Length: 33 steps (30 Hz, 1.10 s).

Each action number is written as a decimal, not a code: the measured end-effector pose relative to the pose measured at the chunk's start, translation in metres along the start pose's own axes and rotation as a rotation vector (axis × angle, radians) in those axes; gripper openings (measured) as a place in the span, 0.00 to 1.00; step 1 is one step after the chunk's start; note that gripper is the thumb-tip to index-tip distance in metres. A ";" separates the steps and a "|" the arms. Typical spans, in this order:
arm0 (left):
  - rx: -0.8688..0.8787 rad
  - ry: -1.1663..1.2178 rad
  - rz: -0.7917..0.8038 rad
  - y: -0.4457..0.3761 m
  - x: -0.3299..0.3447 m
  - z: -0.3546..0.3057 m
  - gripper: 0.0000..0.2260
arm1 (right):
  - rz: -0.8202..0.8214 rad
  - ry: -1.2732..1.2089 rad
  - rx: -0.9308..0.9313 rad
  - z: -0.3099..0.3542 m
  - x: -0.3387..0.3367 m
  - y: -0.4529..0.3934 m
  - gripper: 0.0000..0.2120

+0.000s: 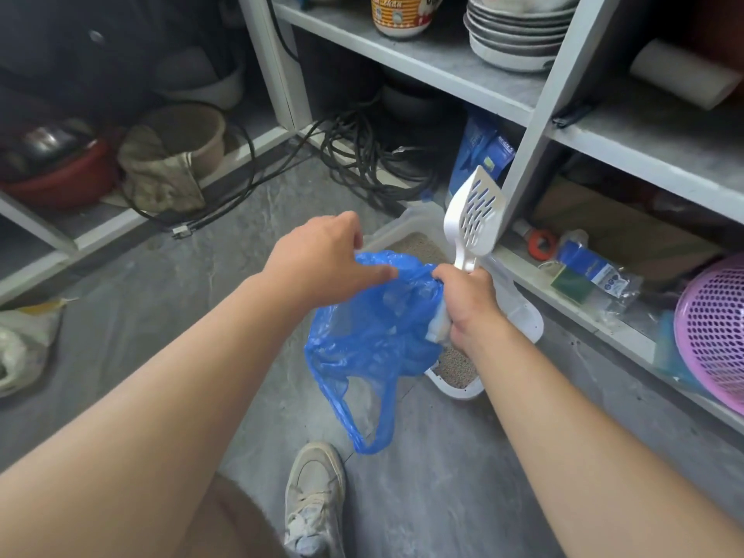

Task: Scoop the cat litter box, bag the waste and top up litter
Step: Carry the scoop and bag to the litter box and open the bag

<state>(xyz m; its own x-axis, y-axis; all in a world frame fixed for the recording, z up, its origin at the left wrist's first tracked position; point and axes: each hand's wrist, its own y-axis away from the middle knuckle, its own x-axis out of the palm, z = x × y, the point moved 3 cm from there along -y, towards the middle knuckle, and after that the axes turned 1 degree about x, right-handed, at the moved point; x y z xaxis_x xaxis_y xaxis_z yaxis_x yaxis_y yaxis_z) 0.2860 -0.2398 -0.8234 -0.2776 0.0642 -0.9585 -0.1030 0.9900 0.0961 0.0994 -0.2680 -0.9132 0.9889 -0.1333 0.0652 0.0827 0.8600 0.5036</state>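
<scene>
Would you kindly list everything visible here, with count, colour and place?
bag: one, blue, held over the litter box
scoop: one, white, upright in the right hand
litter box: one, white, on the floor by the shelves
litter: grey-beige, in the box
cables: black, coiled under the shelf
plates: a stack, grey-white, top shelf
basket: one, pink, lower right shelf
basin: one, red, left shelf
shoe: one, off-white, on the floor
left hand: pinches the bag's rim
right hand: grips the scoop and bag
</scene>
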 end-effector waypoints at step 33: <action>-0.047 -0.189 -0.076 -0.028 0.011 0.010 0.05 | 0.033 0.377 -0.228 0.025 0.011 0.011 0.19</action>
<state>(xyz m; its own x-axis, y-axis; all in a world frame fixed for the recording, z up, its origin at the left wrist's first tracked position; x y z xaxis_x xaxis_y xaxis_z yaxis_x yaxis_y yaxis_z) 0.2957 -0.2657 -0.8399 -0.0832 0.0168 -0.9964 -0.1624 0.9863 0.0302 0.1081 -0.2725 -0.8859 0.9638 0.0492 -0.2622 0.0332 0.9531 0.3008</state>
